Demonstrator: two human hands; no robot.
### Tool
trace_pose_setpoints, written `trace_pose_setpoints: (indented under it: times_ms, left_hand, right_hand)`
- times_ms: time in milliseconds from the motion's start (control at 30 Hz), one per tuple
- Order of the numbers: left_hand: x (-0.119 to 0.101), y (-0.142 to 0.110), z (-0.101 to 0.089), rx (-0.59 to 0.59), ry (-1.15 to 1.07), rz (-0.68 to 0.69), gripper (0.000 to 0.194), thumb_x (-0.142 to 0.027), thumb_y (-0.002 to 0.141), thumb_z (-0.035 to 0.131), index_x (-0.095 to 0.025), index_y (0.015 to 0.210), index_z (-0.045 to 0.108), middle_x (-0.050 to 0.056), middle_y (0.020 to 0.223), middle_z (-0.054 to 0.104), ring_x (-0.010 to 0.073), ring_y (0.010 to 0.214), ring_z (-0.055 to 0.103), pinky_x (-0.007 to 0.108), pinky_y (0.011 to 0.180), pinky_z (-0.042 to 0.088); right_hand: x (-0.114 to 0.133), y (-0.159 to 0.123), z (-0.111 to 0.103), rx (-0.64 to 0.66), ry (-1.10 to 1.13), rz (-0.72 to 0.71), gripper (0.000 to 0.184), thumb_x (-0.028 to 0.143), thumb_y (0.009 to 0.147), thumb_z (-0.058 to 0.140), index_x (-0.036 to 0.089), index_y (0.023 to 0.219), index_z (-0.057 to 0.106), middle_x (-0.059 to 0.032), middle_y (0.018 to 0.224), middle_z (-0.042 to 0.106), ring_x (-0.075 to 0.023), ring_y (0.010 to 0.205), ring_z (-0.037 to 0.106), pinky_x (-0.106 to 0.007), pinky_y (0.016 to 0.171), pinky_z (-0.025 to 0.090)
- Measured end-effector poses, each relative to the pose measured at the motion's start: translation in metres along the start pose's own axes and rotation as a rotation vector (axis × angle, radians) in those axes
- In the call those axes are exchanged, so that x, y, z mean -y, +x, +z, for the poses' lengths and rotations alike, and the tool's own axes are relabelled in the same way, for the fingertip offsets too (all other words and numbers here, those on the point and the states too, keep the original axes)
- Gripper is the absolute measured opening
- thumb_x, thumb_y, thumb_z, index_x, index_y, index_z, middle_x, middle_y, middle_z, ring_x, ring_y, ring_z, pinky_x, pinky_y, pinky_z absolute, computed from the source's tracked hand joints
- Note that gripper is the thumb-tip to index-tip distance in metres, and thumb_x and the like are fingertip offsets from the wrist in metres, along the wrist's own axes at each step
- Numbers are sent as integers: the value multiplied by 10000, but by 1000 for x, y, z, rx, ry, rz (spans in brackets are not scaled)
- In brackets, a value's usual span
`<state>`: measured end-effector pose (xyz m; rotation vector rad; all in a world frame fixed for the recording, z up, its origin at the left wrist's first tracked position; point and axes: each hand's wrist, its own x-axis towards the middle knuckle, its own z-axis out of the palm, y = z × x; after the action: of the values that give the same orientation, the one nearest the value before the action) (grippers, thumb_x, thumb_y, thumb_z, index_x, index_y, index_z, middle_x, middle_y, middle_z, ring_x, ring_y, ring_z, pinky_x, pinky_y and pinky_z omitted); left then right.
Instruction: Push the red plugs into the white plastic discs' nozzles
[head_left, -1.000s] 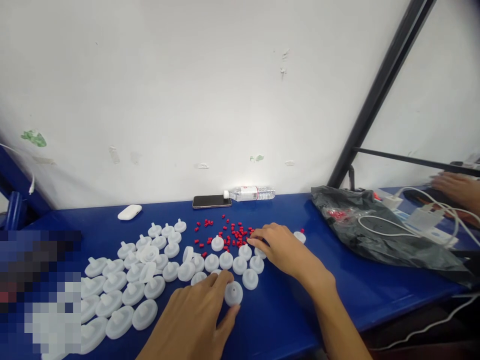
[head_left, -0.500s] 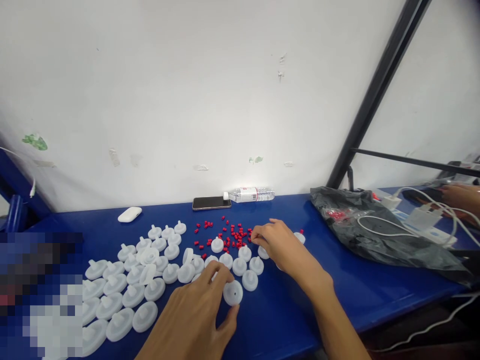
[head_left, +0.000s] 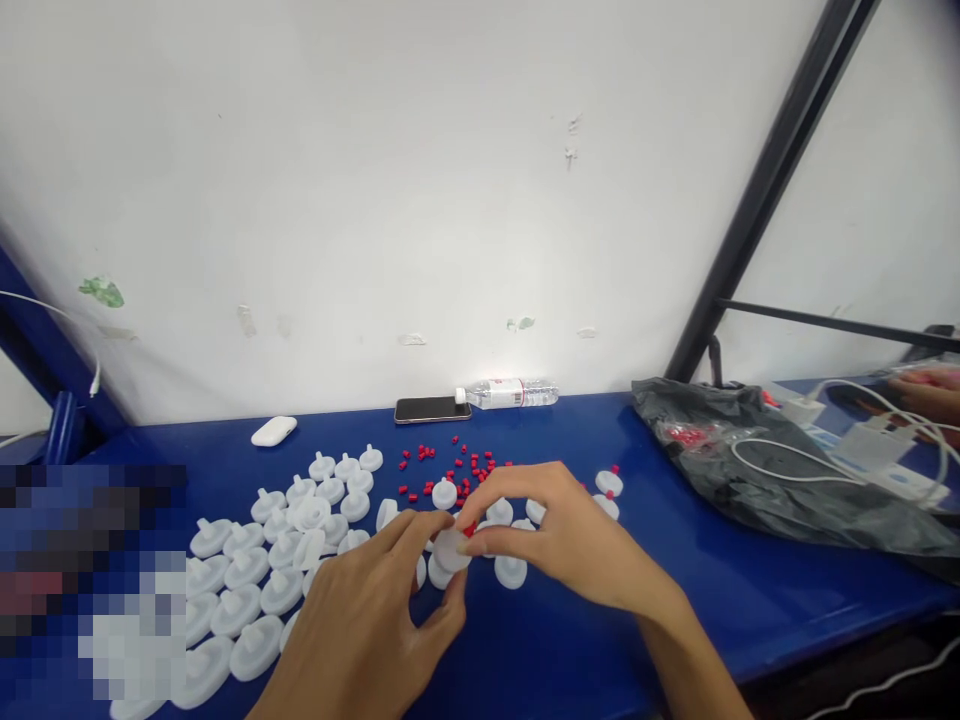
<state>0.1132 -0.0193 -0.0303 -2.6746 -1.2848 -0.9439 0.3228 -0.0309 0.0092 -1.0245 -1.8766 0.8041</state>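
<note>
A translucent white plastic disc with a short stem [head_left: 451,551] is held above the table by my left hand [head_left: 375,610], its fingers closed round the rim. My right hand [head_left: 551,535] pinches a small red cap [head_left: 470,529] against the disc's upper side, where the stem is hidden by fingers. More white discs of the same kind [head_left: 247,568] spread over the left of the table, stems up. Behind my hands lie several loose red caps [head_left: 457,470]. To the right of my right hand, two white discs [head_left: 608,483] stand with red caps on their stems.
At the wall lie a dark phone [head_left: 433,410] and a clear water bottle [head_left: 517,392]. A white earphone case [head_left: 274,431] rests at the back left. On the right are a black plastic bag [head_left: 697,480], white cables and another person's hand [head_left: 930,388].
My right hand has come from the red caps toward my left hand with a red cap. The held disc has tilted, and the view has shifted slightly.
</note>
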Motion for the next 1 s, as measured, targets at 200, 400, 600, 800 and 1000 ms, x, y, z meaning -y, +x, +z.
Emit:
trace_pose_setpoints:
  times_ms: [200, 400, 600, 800, 1000]
  left_hand:
    - [0, -1, -2, -85, 10, 9, 196, -266, 900, 560, -259, 1066, 664, -5, 798, 721, 196, 642, 737, 306, 571, 558]
    - [-2, 1, -4, -158, -32, -2, 201, -272, 901, 579, -263, 1095, 636, -9, 891, 748, 170, 652, 733, 278, 552, 553]
    - [-3, -2, -13, -229, -120, -10, 265, -274, 964, 606, -326, 1221, 568, -17, 1021, 678, 138, 765, 687, 255, 691, 567]
    - [3, -3, -15, -318, -68, 90, 311, -265, 1000, 584, -369, 1291, 557, 43, 1274, 482, 106, 781, 603, 215, 590, 515]
    - [-3, -2, -17, -254, -91, 58, 305, -238, 1000, 546, -336, 1288, 565, 55, 1308, 479, 79, 698, 577, 231, 612, 543]
  right_hand:
    - [-3, 2, 8, -9, 18, -28, 36, 261, 895, 784, 269, 899, 819, 31, 903, 785, -155, 846, 702, -270, 821, 518]
    - [1, 2, 12, -3, 45, -80, 89, 283, 918, 764, 311, 963, 835, 13, 940, 778, -172, 897, 695, -301, 855, 534]
    - [4, 0, 16, -2, 416, 111, 514, 290, 831, 840, 371, 1304, 656, -19, 1311, 658, -198, 1152, 641, -347, 982, 529]
    - [0, 5, 30, 149, 786, 224, 511, 321, 785, 847, 246, 1262, 683, -43, 1051, 742, -232, 1051, 710, -331, 878, 558]
    - [-1, 4, 22, -46, 509, 219, 319, 243, 762, 819, 208, 1074, 764, -34, 910, 785, -200, 831, 744, -279, 720, 598]
